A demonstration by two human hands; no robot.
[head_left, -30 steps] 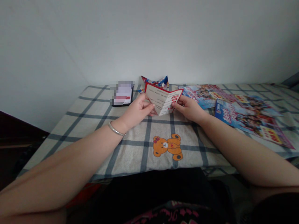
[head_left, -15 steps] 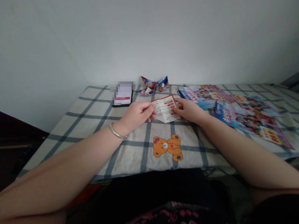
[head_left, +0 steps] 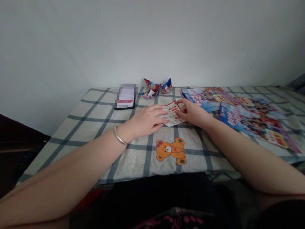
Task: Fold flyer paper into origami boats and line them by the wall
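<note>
A folded white leaflet with red print [head_left: 173,115] lies flat on the checked cloth [head_left: 100,108]. My left hand [head_left: 145,121], with a silver bangle on its wrist, lies flat on the leaflet's left part, fingers stretched out. My right hand [head_left: 192,111] rests on the leaflet's right edge, its fingertips pressing the paper near the far corner.
A phone [head_left: 125,98] lies at the back left of the leaflet. Folded paper shapes [head_left: 156,87] sit against the wall. Several colourful magazines or flyers [head_left: 252,119] spread over the right side. A bear print [head_left: 171,149] is on the cloth near me.
The leaflet was held up and half open a second ago; it has been folded shut and laid on the cloth. My left hand has flattened onto it.
</note>
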